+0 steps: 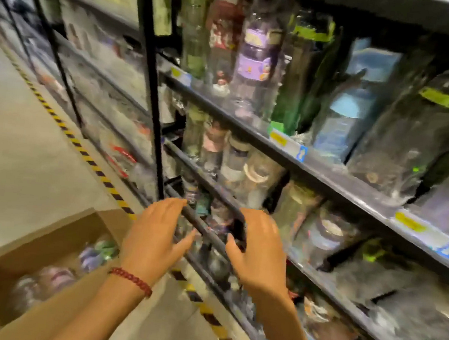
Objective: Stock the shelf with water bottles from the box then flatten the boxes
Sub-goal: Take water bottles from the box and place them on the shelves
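the water bottles (63, 272) look clear with purple and green lids, blurred, lying in the open cardboard box (44, 236) on the floor, lower left. both hands reach at a shelf rail (203, 227): left hand (152, 239), fingers spread and relaxed; right hand (259, 251), fingers loosely bent, holding nothing. packed bottles crowd the shelf behind.

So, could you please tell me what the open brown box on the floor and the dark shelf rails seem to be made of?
The open brown box looks like plain matte cardboard: tan, flat walls, a folded flap. The dark shelf rails appear to be black painted metal, thin and straight, with scuffed, dusty edges; blur leaves the finish uncertain.
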Action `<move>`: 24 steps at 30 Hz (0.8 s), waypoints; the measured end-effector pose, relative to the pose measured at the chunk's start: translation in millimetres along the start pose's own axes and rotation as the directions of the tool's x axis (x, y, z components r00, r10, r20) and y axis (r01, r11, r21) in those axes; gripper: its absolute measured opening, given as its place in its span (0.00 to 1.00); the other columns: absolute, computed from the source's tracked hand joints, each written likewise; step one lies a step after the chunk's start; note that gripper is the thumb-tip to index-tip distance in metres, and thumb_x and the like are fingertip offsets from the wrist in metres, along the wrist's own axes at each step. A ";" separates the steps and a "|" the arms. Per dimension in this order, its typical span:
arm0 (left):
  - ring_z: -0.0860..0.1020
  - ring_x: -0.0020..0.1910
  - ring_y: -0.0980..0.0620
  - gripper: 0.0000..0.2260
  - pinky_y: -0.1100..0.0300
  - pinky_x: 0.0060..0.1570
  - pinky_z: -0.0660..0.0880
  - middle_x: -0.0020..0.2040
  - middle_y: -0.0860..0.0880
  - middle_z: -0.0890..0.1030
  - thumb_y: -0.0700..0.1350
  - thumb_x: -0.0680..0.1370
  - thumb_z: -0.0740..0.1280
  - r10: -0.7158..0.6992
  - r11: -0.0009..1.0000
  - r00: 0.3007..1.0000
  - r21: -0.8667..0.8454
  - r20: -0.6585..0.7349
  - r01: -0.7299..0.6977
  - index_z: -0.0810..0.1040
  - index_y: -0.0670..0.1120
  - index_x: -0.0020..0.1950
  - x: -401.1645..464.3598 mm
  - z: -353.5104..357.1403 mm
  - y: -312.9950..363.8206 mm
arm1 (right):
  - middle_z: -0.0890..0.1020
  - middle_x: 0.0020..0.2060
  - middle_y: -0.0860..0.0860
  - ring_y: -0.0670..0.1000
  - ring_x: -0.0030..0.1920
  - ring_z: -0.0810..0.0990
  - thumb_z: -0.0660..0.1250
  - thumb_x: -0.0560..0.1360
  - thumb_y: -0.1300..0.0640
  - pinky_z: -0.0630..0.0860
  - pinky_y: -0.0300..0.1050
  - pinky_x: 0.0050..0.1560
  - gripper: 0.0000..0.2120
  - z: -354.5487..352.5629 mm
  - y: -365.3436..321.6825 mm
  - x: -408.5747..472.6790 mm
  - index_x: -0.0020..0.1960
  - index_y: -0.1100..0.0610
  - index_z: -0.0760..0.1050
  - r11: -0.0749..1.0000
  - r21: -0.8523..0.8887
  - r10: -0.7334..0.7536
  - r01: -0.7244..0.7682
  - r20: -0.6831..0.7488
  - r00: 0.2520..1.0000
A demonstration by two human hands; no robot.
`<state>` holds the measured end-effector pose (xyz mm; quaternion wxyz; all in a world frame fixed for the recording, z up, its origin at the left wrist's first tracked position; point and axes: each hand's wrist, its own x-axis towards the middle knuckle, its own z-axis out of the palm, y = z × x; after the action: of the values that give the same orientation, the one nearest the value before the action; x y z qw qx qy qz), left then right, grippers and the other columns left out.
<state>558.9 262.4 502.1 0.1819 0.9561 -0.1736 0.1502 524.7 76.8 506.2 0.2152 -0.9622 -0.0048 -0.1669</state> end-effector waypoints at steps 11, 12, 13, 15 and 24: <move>0.81 0.37 0.41 0.22 0.56 0.30 0.77 0.43 0.42 0.82 0.52 0.60 0.76 -0.637 0.757 0.761 0.288 0.125 0.586 0.81 0.42 0.50 -180.8 -21.1 -191.8 | 0.80 0.37 0.49 0.52 0.36 0.80 0.79 0.55 0.51 0.77 0.45 0.32 0.20 201.1 -187.9 -16.2 0.44 0.52 0.80 0.843 -0.051 -0.448 0.536 0.485 0.751; 0.80 0.36 0.43 0.23 0.56 0.30 0.77 0.42 0.43 0.82 0.51 0.58 0.78 -0.672 0.729 0.730 0.283 0.124 0.623 0.81 0.43 0.49 -190.5 -21.6 -197.8 | 0.80 0.37 0.49 0.52 0.36 0.80 0.80 0.55 0.51 0.77 0.45 0.32 0.20 211.4 -197.4 -18.6 0.45 0.52 0.80 0.828 -0.039 -0.464 0.560 0.514 0.722; 0.80 0.35 0.43 0.24 0.56 0.30 0.78 0.41 0.44 0.82 0.51 0.57 0.79 -0.702 0.703 0.702 0.273 0.119 0.657 0.81 0.42 0.49 -199.0 -20.7 -204.3 | 0.80 0.37 0.50 0.53 0.36 0.80 0.79 0.54 0.51 0.77 0.46 0.31 0.20 220.9 -205.8 -20.6 0.44 0.52 0.79 0.812 -0.029 -0.478 0.583 0.540 0.693; 0.81 0.37 0.43 0.25 0.56 0.32 0.79 0.42 0.44 0.82 0.51 0.56 0.79 -0.754 0.651 0.646 0.256 0.116 0.714 0.82 0.42 0.49 -211.2 -18.3 -216.2 | 0.79 0.37 0.51 0.54 0.36 0.80 0.77 0.54 0.54 0.77 0.47 0.32 0.19 240.8 -217.9 -24.2 0.44 0.53 0.79 0.794 0.002 -0.500 0.608 0.571 0.651; 0.81 0.38 0.44 0.25 0.55 0.32 0.79 0.42 0.45 0.82 0.50 0.55 0.80 -0.835 0.550 0.526 0.210 0.162 0.808 0.82 0.42 0.48 -191.6 -0.1 -304.2 | 0.80 0.42 0.49 0.53 0.42 0.79 0.75 0.62 0.56 0.76 0.47 0.36 0.14 323.6 -261.3 13.5 0.46 0.51 0.78 0.784 0.084 -0.464 0.615 0.737 0.491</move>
<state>505.1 581.3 345.1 0.1560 0.9437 0.2851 -0.0620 619.6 447.6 342.8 0.0380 -0.9105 -0.3757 0.1684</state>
